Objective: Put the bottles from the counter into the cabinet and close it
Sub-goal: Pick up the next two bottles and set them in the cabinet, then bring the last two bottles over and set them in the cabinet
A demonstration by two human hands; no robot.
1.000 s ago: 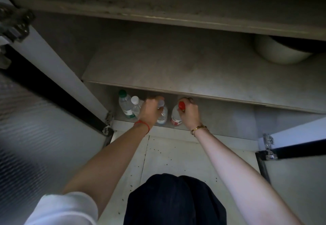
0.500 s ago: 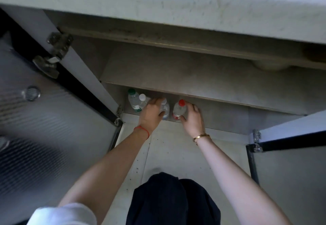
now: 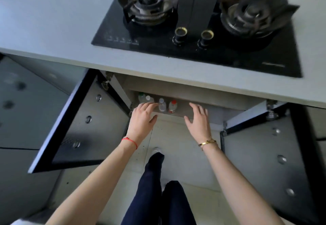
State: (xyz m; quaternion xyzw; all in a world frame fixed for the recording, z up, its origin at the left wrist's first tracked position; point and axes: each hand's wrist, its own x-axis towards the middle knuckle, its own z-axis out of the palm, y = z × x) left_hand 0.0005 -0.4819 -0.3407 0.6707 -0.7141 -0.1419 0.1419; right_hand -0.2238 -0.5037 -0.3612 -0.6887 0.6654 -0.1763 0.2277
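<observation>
Several small bottles stand in a row inside the open cabinet (image 3: 199, 111) under the counter: a green-capped bottle (image 3: 141, 97), a white-capped bottle (image 3: 149, 99), a clear bottle (image 3: 162, 105) and a red-capped bottle (image 3: 172, 106). My left hand (image 3: 142, 119) hovers in front of the left bottles, fingers spread, holding nothing. My right hand (image 3: 198, 119) is open to the right of the red-capped bottle, apart from it. Both cabinet doors stand open: the left door (image 3: 84, 124) and the right door (image 3: 261, 145).
The grey counter (image 3: 53, 30) carries a black two-burner gas hob (image 3: 194, 30) with two knobs. My dark-trousered legs (image 3: 158, 189) stand on the pale tiled floor between the swung-out doors. More cabinet fronts (image 3: 21, 110) lie to the left.
Both hands have let go of the bottles and drawn back out of the cabinet, fingers now spread. The view has risen from inside the cabinet to above the counter.
</observation>
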